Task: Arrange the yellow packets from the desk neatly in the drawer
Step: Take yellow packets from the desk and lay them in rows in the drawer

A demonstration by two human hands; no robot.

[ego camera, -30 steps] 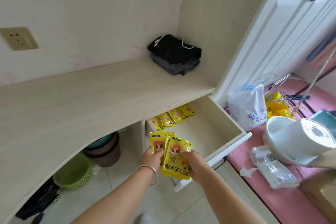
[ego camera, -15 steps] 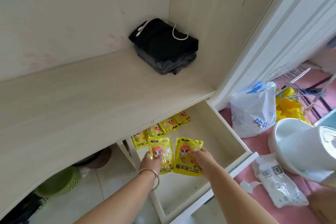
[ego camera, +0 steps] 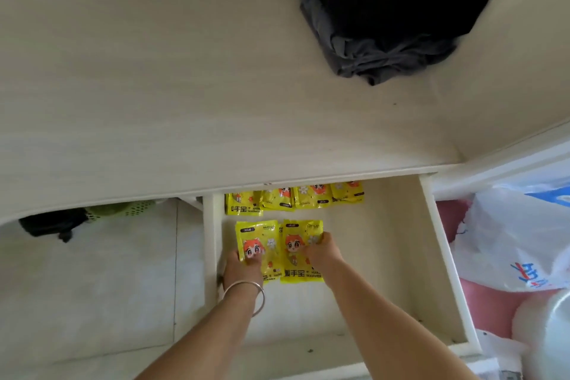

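Note:
The open white drawer (ego camera: 438,256) sticks out from under the pale wooden desk (ego camera: 154,102). Along its back lies a row of several yellow packets (ego camera: 293,199), partly under the desk edge. In front of that row, two more yellow packets lie side by side near the drawer's left wall. My left hand (ego camera: 239,268), with a silver bangle on the wrist, holds the left packet (ego camera: 257,244) at its lower left. My right hand (ego camera: 320,251) holds the right packet (ego camera: 297,256) at its right edge. Both packets look low, at the drawer floor.
A folded black and grey garment (ego camera: 385,9) with a white cord lies at the desk's back right. A white plastic bag (ego camera: 505,250) sits on a pink surface right of the drawer. Under the desk, left, are a green basket (ego camera: 123,208) and a dark item (ego camera: 52,224).
Both hands have carried the two packets down and forward into the drawer, setting them side by side in front of the back row. The camera has tilted down over the drawer.

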